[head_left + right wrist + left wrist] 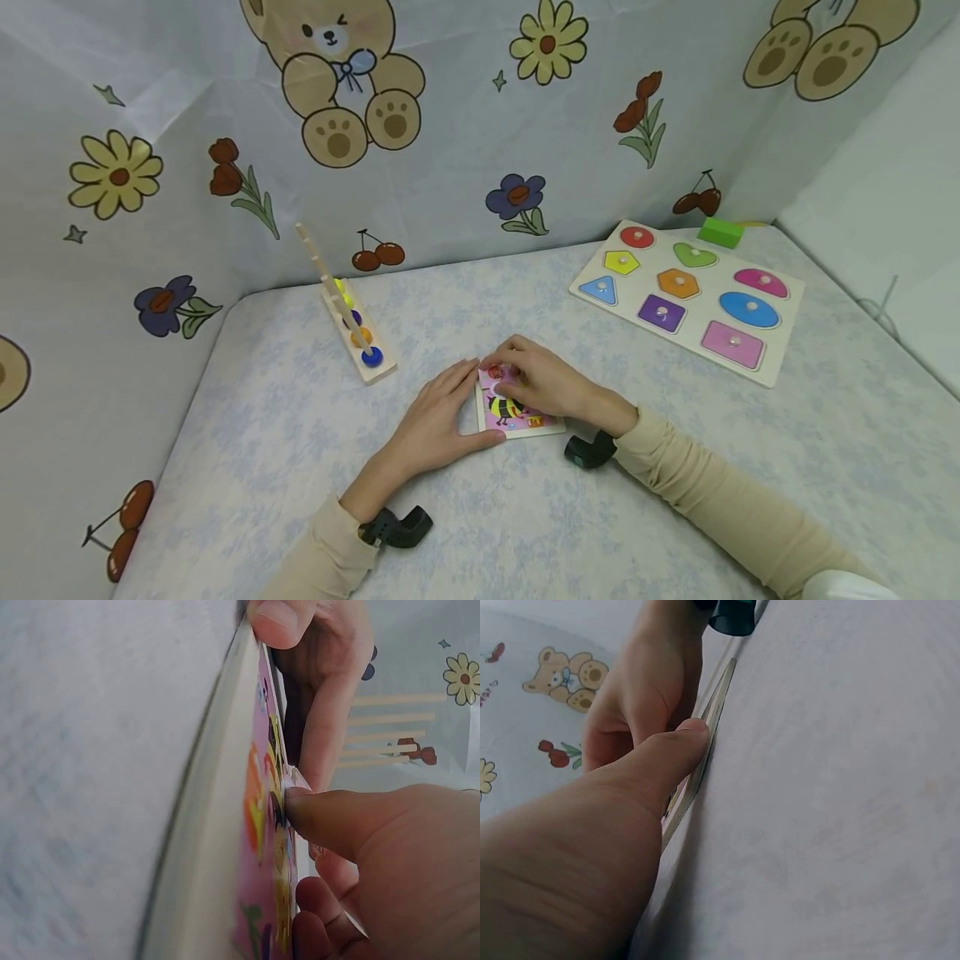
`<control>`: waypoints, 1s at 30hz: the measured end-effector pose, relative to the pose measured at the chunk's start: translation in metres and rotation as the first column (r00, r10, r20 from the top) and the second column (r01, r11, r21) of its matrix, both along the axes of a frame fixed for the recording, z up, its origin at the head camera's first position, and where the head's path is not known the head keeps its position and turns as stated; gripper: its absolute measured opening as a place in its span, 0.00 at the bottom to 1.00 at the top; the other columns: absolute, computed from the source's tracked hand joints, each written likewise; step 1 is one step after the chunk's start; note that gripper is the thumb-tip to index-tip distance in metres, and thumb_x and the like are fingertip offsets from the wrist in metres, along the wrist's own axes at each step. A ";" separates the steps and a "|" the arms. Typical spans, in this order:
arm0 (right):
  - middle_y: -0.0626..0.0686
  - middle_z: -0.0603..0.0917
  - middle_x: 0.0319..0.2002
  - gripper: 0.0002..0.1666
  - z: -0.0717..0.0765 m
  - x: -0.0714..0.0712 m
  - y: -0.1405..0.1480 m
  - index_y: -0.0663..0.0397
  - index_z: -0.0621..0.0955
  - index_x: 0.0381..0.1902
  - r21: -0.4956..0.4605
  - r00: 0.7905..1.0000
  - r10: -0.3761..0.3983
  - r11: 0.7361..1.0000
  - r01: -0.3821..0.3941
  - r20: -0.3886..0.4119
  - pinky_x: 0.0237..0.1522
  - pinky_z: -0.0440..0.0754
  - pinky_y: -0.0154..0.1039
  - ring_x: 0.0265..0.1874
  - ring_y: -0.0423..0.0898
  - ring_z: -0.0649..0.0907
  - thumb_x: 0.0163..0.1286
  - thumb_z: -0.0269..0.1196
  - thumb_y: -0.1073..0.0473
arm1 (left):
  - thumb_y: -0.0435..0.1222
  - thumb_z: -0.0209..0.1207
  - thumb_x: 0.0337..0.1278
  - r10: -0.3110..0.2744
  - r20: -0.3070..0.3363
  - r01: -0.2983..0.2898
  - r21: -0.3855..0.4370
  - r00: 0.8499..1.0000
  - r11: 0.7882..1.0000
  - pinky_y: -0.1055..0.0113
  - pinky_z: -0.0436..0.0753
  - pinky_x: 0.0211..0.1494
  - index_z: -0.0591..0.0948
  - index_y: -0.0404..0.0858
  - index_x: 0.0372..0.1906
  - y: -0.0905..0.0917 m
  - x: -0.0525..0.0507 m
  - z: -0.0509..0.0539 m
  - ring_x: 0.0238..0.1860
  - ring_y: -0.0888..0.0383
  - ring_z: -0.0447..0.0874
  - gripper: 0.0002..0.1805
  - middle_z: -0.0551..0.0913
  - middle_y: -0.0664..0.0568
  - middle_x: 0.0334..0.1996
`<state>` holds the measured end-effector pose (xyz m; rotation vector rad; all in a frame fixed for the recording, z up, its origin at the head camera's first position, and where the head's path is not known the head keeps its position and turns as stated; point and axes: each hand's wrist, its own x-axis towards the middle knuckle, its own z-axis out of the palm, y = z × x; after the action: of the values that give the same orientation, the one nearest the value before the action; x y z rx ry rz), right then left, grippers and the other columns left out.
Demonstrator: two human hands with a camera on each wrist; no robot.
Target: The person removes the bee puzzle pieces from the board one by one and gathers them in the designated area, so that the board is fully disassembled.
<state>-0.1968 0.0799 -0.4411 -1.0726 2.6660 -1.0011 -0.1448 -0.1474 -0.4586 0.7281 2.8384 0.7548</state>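
Observation:
A small square picture puzzle [529,432] with a pale rim lies on the table, showing a striped bee and a red ladybug on pink. My left hand [435,417] braces it, fingers fairly straight along the left side and thumb [694,735] on the near edge. Over the puzzle's upper part, my right hand [551,382] pinches a puzzle piece [297,778] that looks slightly raised from the picture. Much of that piece is hidden by the fingers, and the right palm covers the puzzle's right side.
Back left stands a wooden peg stacker [381,367] with coloured discs and tall pegs. At the back right lies a shape board [770,367] with knobbed pieces, a green block [721,232] by its far edge. A patterned cloth [450,108] hangs behind the table.

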 end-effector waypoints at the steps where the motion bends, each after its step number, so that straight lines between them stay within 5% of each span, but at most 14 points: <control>1: 0.54 0.80 0.53 0.22 0.000 0.000 0.000 0.55 0.83 0.62 -0.004 1.000 0.002 1.000 -0.002 0.002 0.48 0.79 0.40 0.43 0.44 0.77 0.72 0.68 0.61 | 0.65 0.66 0.58 -0.001 -0.001 0.001 -0.001 1.000 1.000 0.45 0.57 0.81 0.59 0.35 0.81 0.000 0.000 0.000 0.83 0.51 0.51 0.57 0.55 0.49 0.83; 13: 0.52 0.81 0.51 0.23 0.002 -0.001 0.003 0.56 0.83 0.63 0.005 1.000 0.002 1.000 -0.002 -0.026 0.42 0.79 0.35 0.40 0.41 0.76 0.71 0.69 0.59 | 0.65 0.66 0.57 0.001 -0.011 -0.001 0.008 1.000 1.000 0.44 0.58 0.81 0.59 0.37 0.81 0.000 -0.001 0.000 0.82 0.51 0.51 0.57 0.56 0.49 0.82; 30: 0.49 0.80 0.48 0.24 0.010 -0.003 0.023 0.51 0.83 0.64 0.038 0.999 0.011 0.999 -0.013 0.041 0.46 0.81 0.36 0.42 0.43 0.78 0.72 0.69 0.55 | 0.66 0.66 0.56 0.007 0.007 -0.007 -0.001 1.000 1.000 0.45 0.58 0.81 0.60 0.37 0.81 0.000 0.000 -0.001 0.83 0.51 0.51 0.57 0.56 0.50 0.82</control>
<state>-0.1994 0.1026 -0.4314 -1.0483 2.6327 -0.9551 -0.1450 -0.1478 -0.4595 0.7138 2.8366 0.7562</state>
